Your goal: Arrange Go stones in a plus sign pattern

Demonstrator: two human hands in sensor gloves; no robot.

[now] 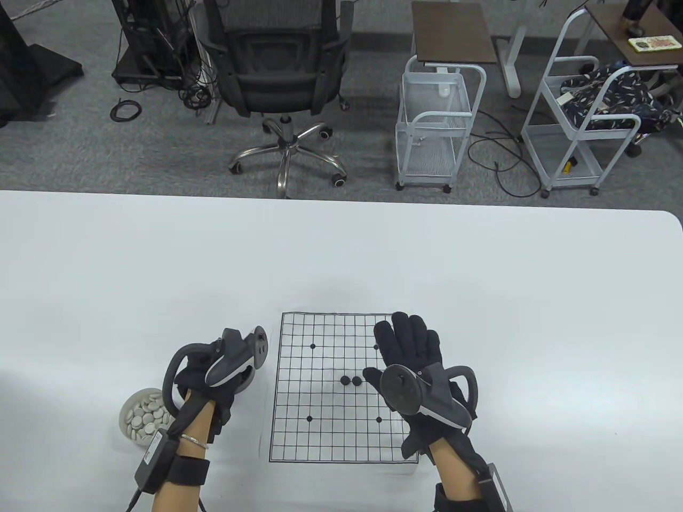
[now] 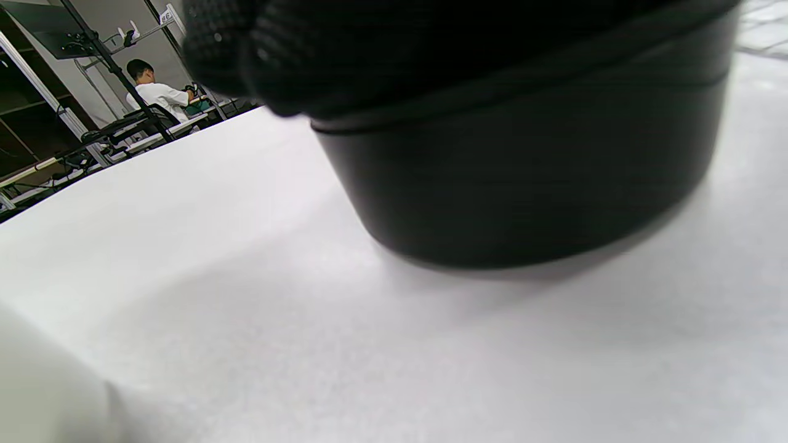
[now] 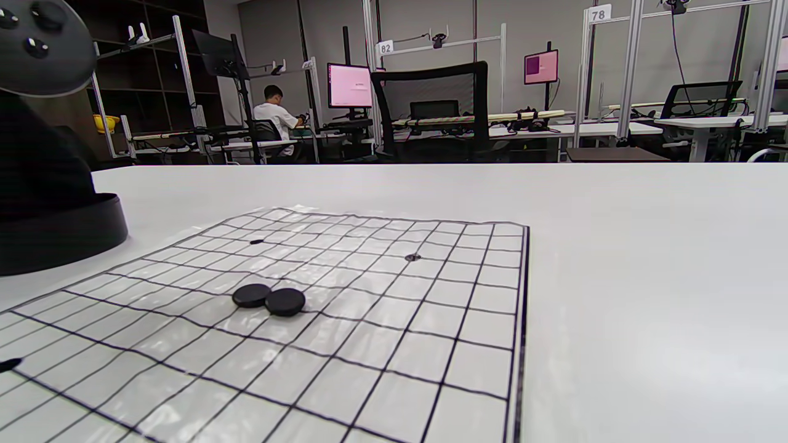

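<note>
A printed Go board sheet (image 1: pixel 320 437) lies flat on the white table. Two black stones (image 1: pixel 350 380) sit touching side by side near its middle; the right wrist view shows them too (image 3: pixel 268 299). My right hand (image 1: pixel 385 348) hovers over the board's right side with its fingers stretched out flat and the thumb pointing toward the stones; it holds nothing that I can see. My left hand (image 1: pixel 224 381) is left of the board, over a black bowl (image 2: pixel 523 172). Its fingers (image 2: pixel 258 55) reach over the bowl's rim, and what they hold is hidden.
A white bowl (image 1: pixel 129 412) of white stones stands at the left near the table's front edge, beside my left wrist. The black bowl also shows at the left of the right wrist view (image 3: pixel 55 234). An office chair and carts stand on the floor beyond the table.
</note>
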